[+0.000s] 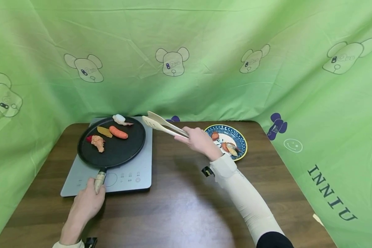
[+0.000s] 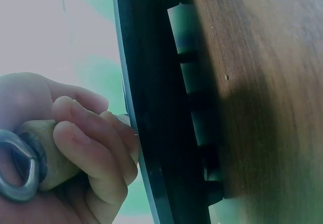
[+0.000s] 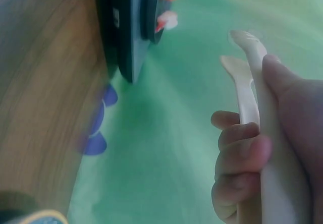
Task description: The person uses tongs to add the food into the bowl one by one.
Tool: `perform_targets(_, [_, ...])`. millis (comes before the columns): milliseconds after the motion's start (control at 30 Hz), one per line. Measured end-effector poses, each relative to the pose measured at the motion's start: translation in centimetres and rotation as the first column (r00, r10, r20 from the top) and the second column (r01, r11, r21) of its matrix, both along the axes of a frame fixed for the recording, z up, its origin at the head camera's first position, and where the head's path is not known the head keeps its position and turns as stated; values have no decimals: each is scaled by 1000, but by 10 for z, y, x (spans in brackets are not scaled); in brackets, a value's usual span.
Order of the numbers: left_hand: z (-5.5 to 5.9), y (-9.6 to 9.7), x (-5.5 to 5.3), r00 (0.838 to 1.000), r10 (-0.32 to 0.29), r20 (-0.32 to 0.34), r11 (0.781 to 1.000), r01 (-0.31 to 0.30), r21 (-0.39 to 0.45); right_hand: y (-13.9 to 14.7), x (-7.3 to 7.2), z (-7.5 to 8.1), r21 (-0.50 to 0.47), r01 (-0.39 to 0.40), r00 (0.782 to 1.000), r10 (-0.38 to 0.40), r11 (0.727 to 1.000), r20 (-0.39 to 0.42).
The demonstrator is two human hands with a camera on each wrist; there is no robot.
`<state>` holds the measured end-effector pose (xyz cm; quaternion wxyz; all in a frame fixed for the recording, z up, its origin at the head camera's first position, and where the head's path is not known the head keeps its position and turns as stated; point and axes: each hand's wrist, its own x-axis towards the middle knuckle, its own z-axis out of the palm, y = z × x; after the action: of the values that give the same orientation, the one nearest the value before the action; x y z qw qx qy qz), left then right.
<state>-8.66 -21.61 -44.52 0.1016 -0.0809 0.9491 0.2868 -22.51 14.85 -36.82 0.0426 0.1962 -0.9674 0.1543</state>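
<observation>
at the left, a flat, light-grey rectangular cooktop [image 1: 75, 179] with printed touch controls lies on the brown wood-grain tabletop [image 1: 173, 206]. on it sits a round, shallow black pan [image 1: 121, 148], its beige handle [image 1: 100, 181] pointing toward the person. the left hand [image 1: 89, 202] is wrapped around that handle, fingers curled, with a metal ring [image 2: 31, 176] at the handle's end. in the pan, left to right, lie a lumpy light-brown piece with a red end [image 1: 97, 143], a flat yellow slice [image 1: 104, 131], an orange-red sausage [image 1: 118, 132] and, by the far rim, a white-and-pink piece [image 1: 120, 119].

further right, cream-coloured tongs [image 1: 153, 124] point left in the air, tips slightly apart; the right hand [image 1: 201, 140] grips them by their arms. partly behind that hand, a round blue-and-white patterned plate with a yellow rim [image 1: 241, 138] carries a small reddish piece [image 1: 215, 136] and a cluster of orange and yellowish pieces [image 1: 230, 148]. a green printed curtain [image 1: 133, 93] hangs around the tabletop.
</observation>
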Motion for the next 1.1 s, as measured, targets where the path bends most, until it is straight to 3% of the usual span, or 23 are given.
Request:
perform_targets(400, [0,1,0,1000,0,6,1000,0,9,53,15,-9,4,-3,998,4,1000,-62])
perform_targets(700, [-2,0,0,1000,5,-8,1000,-5,6,100,26,-15,30,50,998,-50,998,-29])
perform_targets(1100, [-2,0,0,1000,11,-7,1000,-11,1,151,50,-23,90,224,973,-228,970,40])
